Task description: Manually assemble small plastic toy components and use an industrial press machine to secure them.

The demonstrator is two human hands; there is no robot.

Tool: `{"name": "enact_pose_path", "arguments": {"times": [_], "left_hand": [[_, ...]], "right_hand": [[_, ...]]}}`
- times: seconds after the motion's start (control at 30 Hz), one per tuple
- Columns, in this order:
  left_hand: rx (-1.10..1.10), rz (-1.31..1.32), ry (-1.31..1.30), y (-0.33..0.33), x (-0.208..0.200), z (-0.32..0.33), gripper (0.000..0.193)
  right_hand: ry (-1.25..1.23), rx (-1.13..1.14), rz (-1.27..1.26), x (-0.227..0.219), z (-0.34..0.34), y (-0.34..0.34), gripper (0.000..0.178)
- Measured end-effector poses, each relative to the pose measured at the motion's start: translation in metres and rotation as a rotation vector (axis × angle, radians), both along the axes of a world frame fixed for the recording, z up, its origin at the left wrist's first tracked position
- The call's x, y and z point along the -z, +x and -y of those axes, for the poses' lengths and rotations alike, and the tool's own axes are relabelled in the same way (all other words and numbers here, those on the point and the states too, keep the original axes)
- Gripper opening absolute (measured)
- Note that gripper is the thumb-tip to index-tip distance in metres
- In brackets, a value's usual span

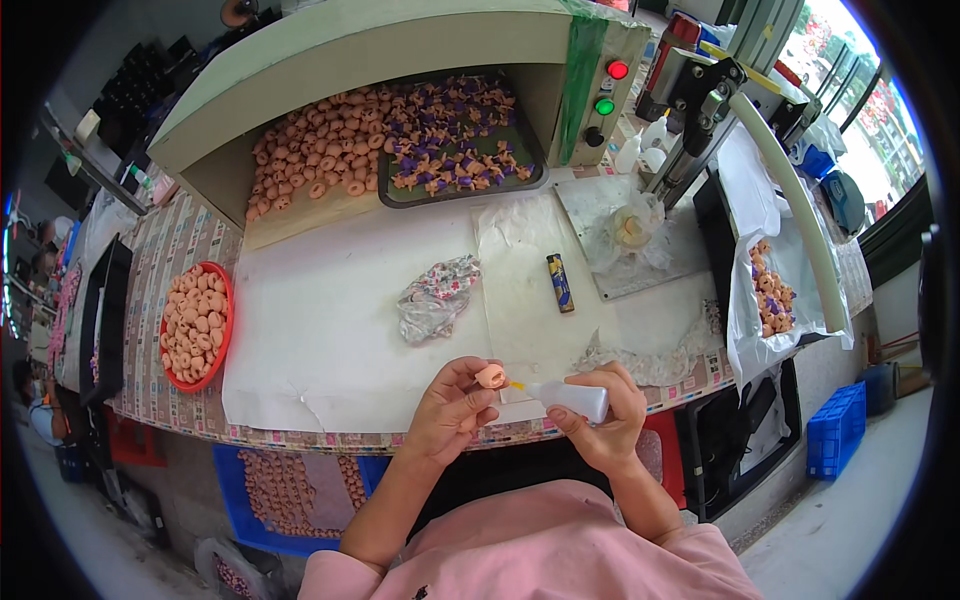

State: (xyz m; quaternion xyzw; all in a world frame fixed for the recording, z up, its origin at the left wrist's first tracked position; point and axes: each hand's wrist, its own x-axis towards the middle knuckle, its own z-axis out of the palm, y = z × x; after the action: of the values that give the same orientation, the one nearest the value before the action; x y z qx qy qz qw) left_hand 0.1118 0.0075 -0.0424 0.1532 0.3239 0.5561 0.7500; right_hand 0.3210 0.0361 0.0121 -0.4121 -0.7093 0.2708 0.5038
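Between the fingertips of my left hand [450, 412] is a small peach-coloured hollow doll head [491, 376], its opening showing. My right hand [612, 428] is wrapped round a white squeeze bottle [580, 402] lying nearly level. Its narrow yellow tip [517, 386] points left at the doll head, very close to it; whether they touch I cannot tell. Both hands are over the table's near edge. Beyond them a crumpled flowered cloth or wrap [438, 298] and a dark blue and yellow lighter-like stick [560, 283] lie on white paper [330, 350].
At left, a red basket [231, 315] holds peach doll heads. Under the beige housing [380, 50], more heads [320, 150] are heaped beside a black tray [465, 195] of peach-and-purple figures. A lever press [690, 140] stands at right, near a lined tray [750, 330] of parts.
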Motion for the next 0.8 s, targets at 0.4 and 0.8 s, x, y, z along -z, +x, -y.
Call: {"name": "enact_pose_path", "arguments": {"times": [0.4,0.8], "left_hand": [[0.008,0.083,0.008,-0.010,-0.009,0.001,0.035],[-0.023,0.289,0.060,-0.064,-0.019,0.020,0.035]], "right_hand": [[0.047,0.022,-0.026,0.005,-0.020,-0.010,0.030],[0.008,-0.257,0.300,0.014,-0.127,-0.104,0.028]]}}
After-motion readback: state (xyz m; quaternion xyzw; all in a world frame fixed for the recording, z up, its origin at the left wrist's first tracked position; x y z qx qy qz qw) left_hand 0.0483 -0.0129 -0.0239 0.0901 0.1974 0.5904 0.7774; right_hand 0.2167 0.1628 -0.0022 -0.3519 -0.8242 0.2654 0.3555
